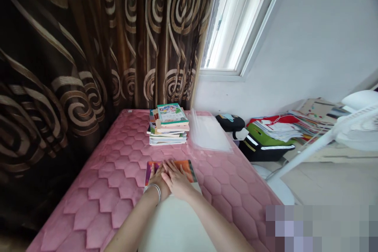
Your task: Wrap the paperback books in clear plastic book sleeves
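Observation:
A book (190, 168) lies on the pink quilted mattress (115, 193) straight in front of me. The far part of its cover is orange and purple. A pale surface (177, 224) stretches from there toward me between my forearms; I cannot tell whether it belongs to the book. My left hand (159, 183), with silver bangles at the wrist, rests flat on the cover. Beside it and partly over its fingers lies my right hand (179, 181), also flat, fingers spread. Neither hand grips anything. Part of the cover is hidden under them.
Farther back on the mattress stand a stack of books (169, 128) and, to its right, clear plastic sheets (211, 136). A patterned curtain (156, 27) hangs behind. Off the right edge are a white fan (313, 149), a black-and-green bag (262, 145) and piled papers (280, 128).

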`<state>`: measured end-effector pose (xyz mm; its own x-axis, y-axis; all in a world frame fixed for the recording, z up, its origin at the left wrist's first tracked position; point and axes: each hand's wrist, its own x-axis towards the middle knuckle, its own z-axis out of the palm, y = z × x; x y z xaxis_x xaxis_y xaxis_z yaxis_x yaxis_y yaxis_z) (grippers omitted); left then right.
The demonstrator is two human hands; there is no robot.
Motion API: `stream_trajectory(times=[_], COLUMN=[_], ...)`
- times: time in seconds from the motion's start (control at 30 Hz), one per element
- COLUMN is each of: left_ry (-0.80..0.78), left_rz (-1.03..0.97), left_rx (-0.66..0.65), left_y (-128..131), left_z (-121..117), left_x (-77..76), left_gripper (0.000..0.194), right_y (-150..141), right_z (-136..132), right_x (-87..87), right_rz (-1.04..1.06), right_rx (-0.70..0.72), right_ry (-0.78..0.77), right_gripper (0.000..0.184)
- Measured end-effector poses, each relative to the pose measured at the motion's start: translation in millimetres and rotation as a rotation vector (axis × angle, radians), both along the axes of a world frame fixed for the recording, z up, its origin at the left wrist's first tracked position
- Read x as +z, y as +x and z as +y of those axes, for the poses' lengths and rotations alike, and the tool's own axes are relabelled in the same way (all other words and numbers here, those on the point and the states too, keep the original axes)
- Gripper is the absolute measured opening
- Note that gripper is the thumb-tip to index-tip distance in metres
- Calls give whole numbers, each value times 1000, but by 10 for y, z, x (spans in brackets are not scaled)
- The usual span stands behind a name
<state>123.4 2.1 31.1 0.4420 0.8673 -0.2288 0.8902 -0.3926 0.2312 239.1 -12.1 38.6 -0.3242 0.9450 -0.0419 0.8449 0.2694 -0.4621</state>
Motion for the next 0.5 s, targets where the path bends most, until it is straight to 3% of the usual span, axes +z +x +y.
stream_trajectory(times=[0.3,0.5], left_ry=[28,52], left_rz=[-59,10], left_rx=[143,334], left_y=[-3,-305], left_z=[-3,-67], left_x=[-35,23], left_gripper=[72,72], right_y=[322,369], right_z=[31,48], right_x=[-206,-263], right_rz=[-256,-282], right_rx=[-181,-202], right_ry=[-7,-22], right_gripper=[72,73])
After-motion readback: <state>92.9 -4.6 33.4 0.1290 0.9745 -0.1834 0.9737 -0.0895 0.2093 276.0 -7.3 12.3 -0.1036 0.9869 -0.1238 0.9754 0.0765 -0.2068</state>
